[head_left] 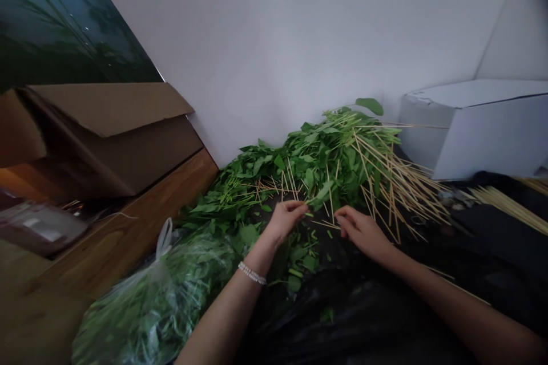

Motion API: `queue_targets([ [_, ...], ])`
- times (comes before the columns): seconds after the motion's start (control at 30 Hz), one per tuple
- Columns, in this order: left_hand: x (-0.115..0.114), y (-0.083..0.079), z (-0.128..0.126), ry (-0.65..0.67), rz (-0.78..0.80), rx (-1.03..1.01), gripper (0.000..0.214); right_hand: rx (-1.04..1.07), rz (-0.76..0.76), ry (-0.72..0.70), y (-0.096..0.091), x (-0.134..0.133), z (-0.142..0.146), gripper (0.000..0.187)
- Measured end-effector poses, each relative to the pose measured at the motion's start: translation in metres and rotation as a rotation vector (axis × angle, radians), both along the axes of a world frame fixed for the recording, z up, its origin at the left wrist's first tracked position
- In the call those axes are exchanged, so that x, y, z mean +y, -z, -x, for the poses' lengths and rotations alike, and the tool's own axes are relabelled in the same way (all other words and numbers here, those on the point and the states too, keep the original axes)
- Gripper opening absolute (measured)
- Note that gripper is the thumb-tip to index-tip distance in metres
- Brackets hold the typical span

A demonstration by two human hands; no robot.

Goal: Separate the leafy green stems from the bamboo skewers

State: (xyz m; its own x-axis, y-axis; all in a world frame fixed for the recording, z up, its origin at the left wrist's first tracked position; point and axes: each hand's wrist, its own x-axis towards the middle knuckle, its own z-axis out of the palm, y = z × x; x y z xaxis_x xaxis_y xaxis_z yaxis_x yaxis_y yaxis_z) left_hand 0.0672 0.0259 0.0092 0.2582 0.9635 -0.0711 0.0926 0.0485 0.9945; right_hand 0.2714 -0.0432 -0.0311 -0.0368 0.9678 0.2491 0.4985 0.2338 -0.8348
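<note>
Between the thumb and fingers of my left hand (289, 219) is a leafy green sprig (321, 195), its leaf pointing up and right. My right hand (357, 231) is a little to the right, thumb and fingers drawn together. Thin pale sticks (323, 223) lie close to its fingertips; whether the fingers grip one is unclear. Below and between the hands, cut stem pieces and loose leaves (306, 256) lie on black plastic sheeting (342, 308). Behind them rises a heap of leafy greens (308, 151), with many thin wooden sticks (398, 182) jutting from its right side.
A clear plastic bag of greens (145, 302) sits at the front left. Beyond it are a wooden ledge (141, 217) and an open cardboard box (128, 148). A white box (483, 125) stands at right by the white wall (278, 40). More sticks (509, 208) lie at far right.
</note>
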Motion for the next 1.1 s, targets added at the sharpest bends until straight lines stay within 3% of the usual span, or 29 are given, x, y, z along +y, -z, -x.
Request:
queue_targets([
  [0.07,0.018,0.004,0.004,-0.074,-0.104,0.085,0.035,-0.059,-0.009,-0.012,0.002,0.000,0.000,0.024],
  [0.2,0.038,0.011,0.007,-0.074,-0.213,0.232,0.030,-0.186,-0.012,-0.022,0.008,0.000,0.001,0.025],
  [0.3,0.040,0.000,0.021,-0.034,-0.261,0.284,0.034,-0.323,-0.033,-0.026,0.011,-0.002,0.001,0.027],
  [0.5,0.019,-0.047,0.092,0.043,-0.273,0.490,0.034,-0.436,-0.064,-0.081,0.018,-0.003,0.002,0.026],
  [0.63,-0.010,-0.056,0.123,0.091,-0.242,0.545,0.031,-0.480,-0.078,-0.058,0.024,-0.003,0.002,0.027],
  [0.73,-0.033,-0.048,0.122,0.135,-0.189,0.549,0.029,-0.496,-0.096,-0.055,0.025,-0.003,0.002,0.028],
  [0.9,-0.059,-0.032,0.098,0.281,-0.187,0.566,0.026,-0.502,-0.088,-0.066,0.022,-0.004,0.002,0.031],
  [1.1,-0.055,-0.008,0.069,0.118,-0.452,0.908,0.022,-0.488,-0.104,-0.065,0.020,-0.004,0.003,0.030],
])
